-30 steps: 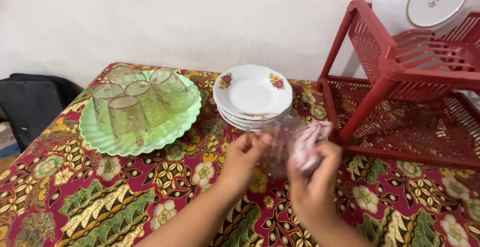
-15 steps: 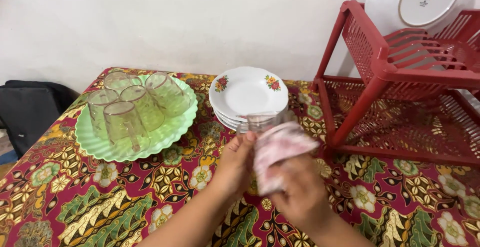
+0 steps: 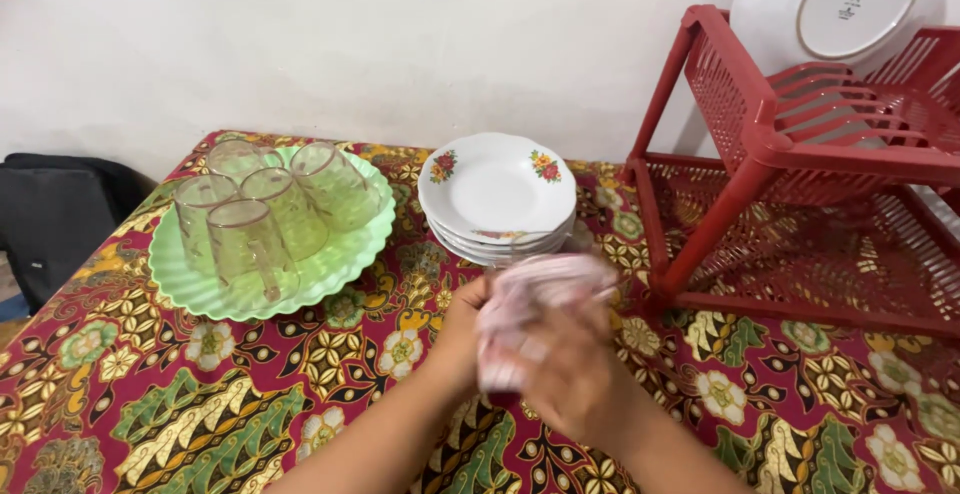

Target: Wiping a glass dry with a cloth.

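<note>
Both hands are closed around one thing above the table — the right hand presses a soft pink-and-white cloth over it, the left hand grips beneath. Probably a glass: fragile, slippery, best held by its sides.

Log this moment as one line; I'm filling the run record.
hands: left hand, right hand wrap pink cloth | nearby: stacked plates, green tray
</note>
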